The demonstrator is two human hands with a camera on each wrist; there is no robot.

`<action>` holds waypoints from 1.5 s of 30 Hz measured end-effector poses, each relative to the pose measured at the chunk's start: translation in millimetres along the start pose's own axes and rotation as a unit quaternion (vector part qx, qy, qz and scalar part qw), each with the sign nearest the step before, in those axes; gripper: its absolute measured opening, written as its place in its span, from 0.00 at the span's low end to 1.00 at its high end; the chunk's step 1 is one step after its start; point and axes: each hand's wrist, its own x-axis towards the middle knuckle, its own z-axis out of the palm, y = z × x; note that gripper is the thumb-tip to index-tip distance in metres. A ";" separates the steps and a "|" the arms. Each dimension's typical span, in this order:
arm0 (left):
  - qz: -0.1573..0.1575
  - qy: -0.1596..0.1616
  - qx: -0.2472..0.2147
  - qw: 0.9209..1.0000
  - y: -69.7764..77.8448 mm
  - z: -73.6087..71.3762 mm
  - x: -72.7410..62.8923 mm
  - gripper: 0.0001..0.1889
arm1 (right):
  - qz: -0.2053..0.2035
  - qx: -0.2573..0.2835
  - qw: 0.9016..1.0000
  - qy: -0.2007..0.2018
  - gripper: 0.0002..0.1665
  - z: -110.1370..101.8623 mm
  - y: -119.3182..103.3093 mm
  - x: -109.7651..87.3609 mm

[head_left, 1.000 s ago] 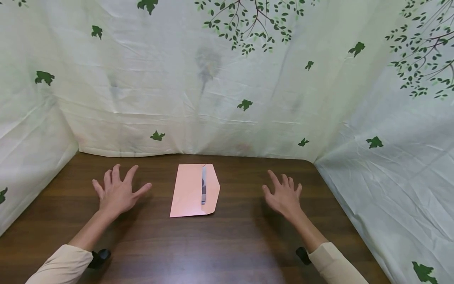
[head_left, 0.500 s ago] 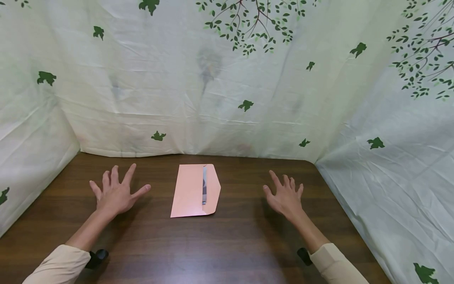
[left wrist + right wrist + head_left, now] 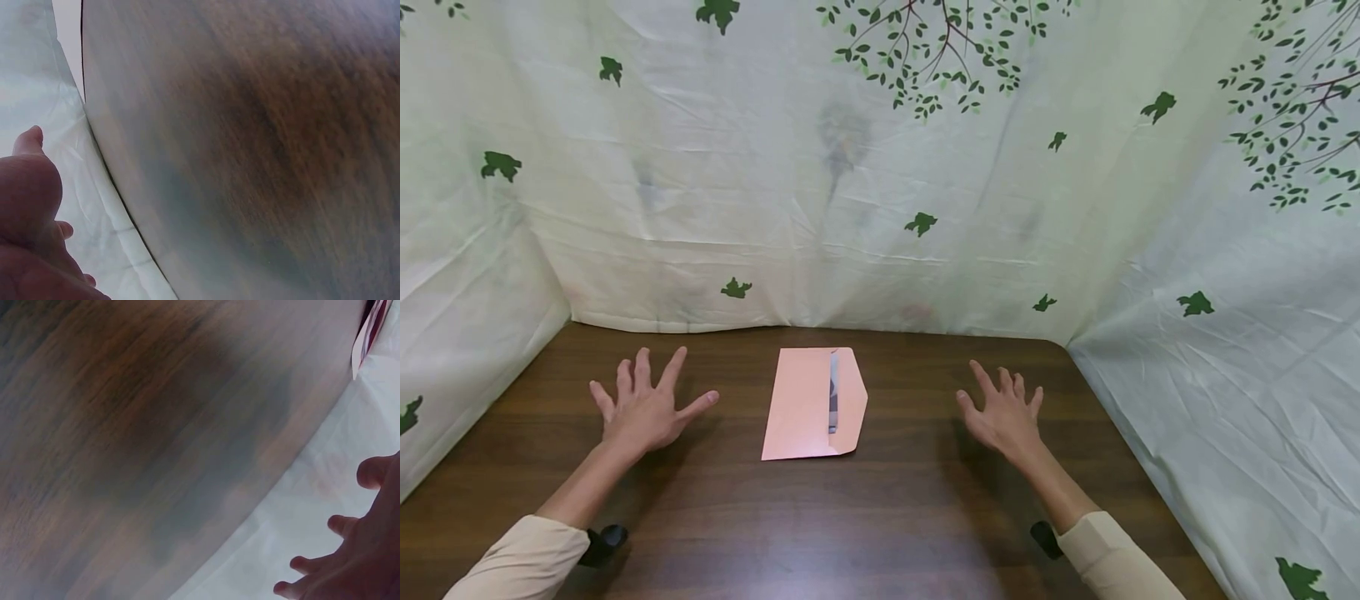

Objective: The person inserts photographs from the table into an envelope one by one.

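Observation:
A pink envelope lies on the brown wooden table, its pointed flap unfolded toward the right. Inside its slit-like opening shows a strip of grey-blue printed paper; most of that paper is hidden. To the left of the envelope is my left hand, fingers spread and holding nothing. On the other side, farther from the envelope, my right hand is held with fingers loosely extended and nothing in it. Both hands are apart from the envelope. In the right wrist view the envelope's edge shows at the top right corner.
The wooden table fills the lower view. A pale curtain with green leaf prints hangs behind it, and similar cloth runs along the right side. Dark wrist cameras sit under the left wrist and right wrist.
My left hand has shifted slightly left and its fingers have spread a little. The right hand stays almost where it was. The envelope has not moved on the table.

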 end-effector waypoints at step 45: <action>-0.011 -0.020 0.006 1.000 0.2 -5.9 -3.6 0.55 | 0.007 -0.003 1.000 0.009 0.39 1.1 1.9 -4.5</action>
